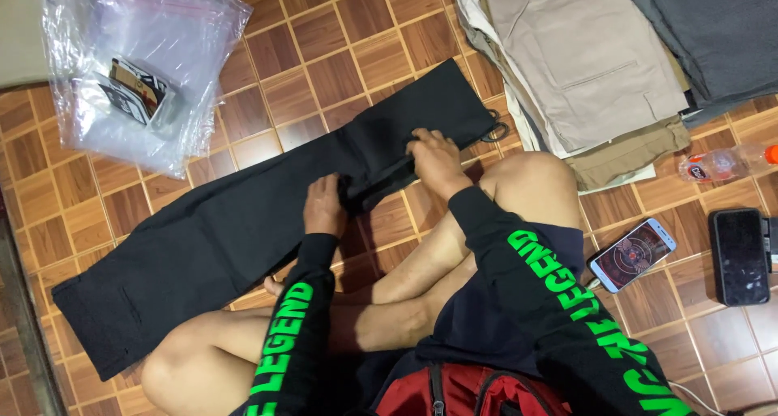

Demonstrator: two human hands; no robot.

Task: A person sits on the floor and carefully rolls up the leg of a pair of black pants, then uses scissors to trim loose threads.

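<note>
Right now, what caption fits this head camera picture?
Both hands, left hand and right hand, grip black trousers on the tiled floor.

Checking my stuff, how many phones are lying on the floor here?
2. A light phone with a lit screen lies beside the right knee; a black phone lies further right. Others may be hidden under the clothes pile.

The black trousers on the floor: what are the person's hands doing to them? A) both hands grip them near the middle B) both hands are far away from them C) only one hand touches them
A: the left hand and the right hand both press and grip the middle of the black trousers lying across the tiled floor.
</note>
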